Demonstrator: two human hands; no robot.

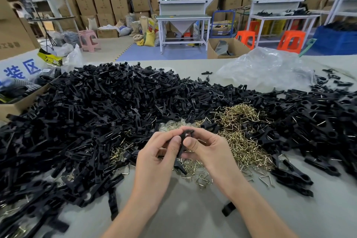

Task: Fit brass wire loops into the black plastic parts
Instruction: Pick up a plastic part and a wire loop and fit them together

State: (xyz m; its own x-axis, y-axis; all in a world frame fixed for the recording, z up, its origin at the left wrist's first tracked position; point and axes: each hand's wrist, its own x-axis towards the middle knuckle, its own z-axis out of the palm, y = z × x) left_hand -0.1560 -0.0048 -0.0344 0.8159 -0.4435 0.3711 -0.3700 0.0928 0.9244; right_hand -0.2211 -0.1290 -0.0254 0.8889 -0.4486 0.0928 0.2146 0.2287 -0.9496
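My left hand (156,157) and my right hand (207,149) meet over the grey table (193,208), both pinching one black plastic part (183,144) between thumbs and fingers. The part stands roughly upright, its lower end (179,167) poking out below my fingers. Whether a wire loop sits in it is hidden by my fingers. A heap of brass wire loops (241,131) lies just behind and to the right of my hands. A large pile of black plastic parts (92,112) covers the table's left and back.
More black parts (318,121) lie at the right. A crumpled clear plastic bag (266,67) sits at the back right, a cardboard box (17,104) at the left edge. Bare table surface lies near my forearms. Workbenches, stools and stacked cartons stand beyond.
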